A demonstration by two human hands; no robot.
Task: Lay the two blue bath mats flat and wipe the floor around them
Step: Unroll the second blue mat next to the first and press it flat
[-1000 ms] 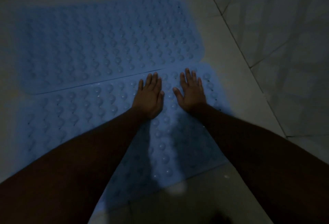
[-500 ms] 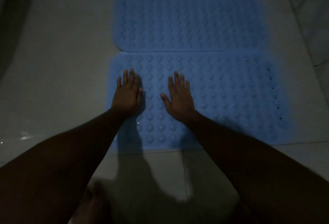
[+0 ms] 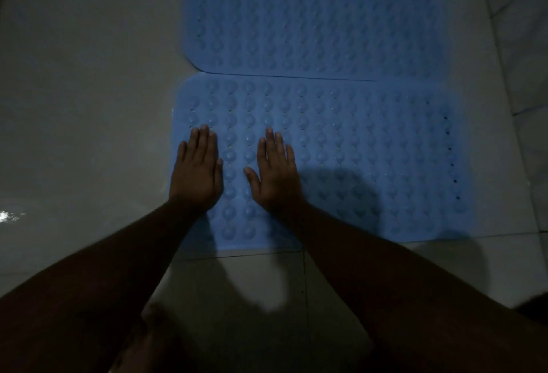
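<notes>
Both blue bath mats lay flat on the tiled floor (image 3: 89, 105), the far mat (image 3: 320, 16) touching the near mat (image 3: 370, 150) edge to edge. Left hand (image 3: 197, 171) and right hand (image 3: 275, 174) pressed palm-down with straight fingers on the near mat's left end.

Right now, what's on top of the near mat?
Both hands: the left hand and right hand lie flat, fingers straight, on the left end of the near mat. The rest shows only its bumps. Mat surface under the palms and forearms is hidden.
</notes>
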